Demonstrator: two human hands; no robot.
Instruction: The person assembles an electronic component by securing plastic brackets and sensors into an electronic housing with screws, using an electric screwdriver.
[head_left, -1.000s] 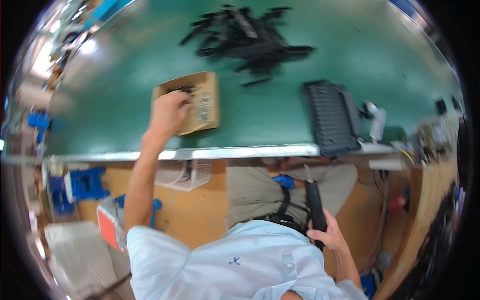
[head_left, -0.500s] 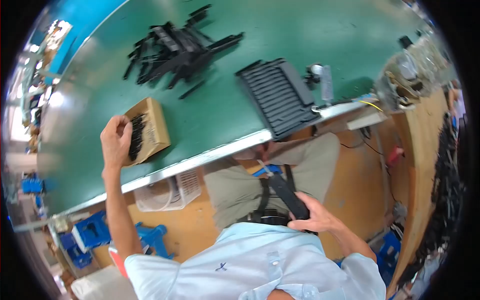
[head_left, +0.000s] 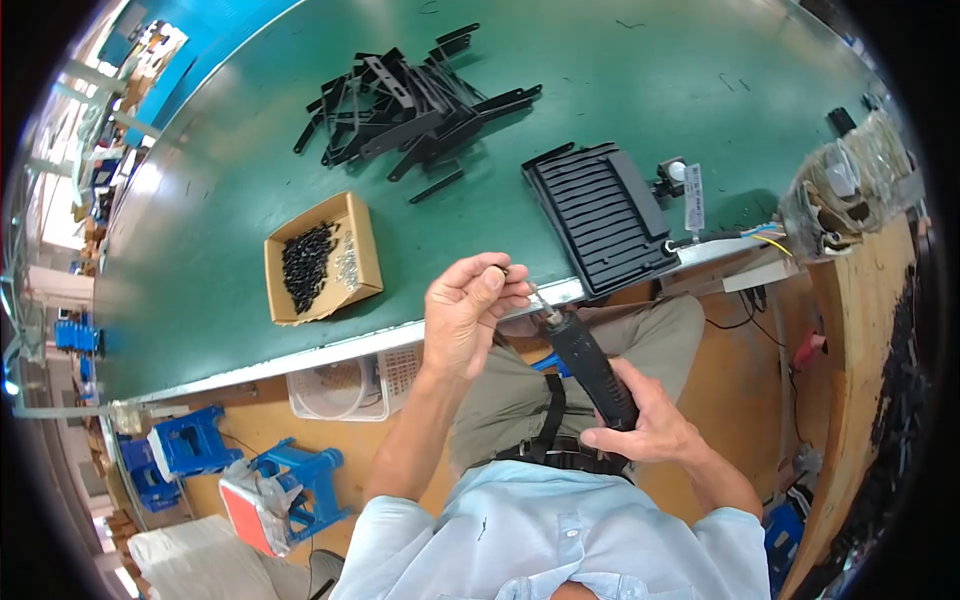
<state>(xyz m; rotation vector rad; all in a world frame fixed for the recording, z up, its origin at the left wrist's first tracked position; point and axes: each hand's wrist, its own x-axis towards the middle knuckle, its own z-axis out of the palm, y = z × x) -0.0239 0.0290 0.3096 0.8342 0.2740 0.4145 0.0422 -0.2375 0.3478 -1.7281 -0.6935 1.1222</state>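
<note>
In my right hand (head_left: 650,415) is a black electric screwdriver (head_left: 592,365), its bit pointing up and left. My left hand (head_left: 468,310) is closed in a pinch right at the bit's tip. A small black screw (head_left: 502,270) shows between thumb and forefinger, mostly covered by them. Left of that hand, a cardboard box (head_left: 362,250) on the table holds many black screws (head_left: 308,262) and a smaller heap of silver ones (head_left: 347,262). A black ribbed housing (head_left: 605,220) lies to the right, at the table's front edge.
A pile of black metal brackets (head_left: 410,110) lies on the green table (head_left: 230,180). Beyond the housing are a clear tube (head_left: 694,200) and a plastic-wrapped roll (head_left: 850,185) with wires. Under the table edge stands a white basket (head_left: 335,390); blue stools (head_left: 310,490) are at lower left.
My left hand has left the screw box and come right to the screwdriver's tip, a small black screw in its pinch. The screwdriver stays in my right hand; the view has shifted.
</note>
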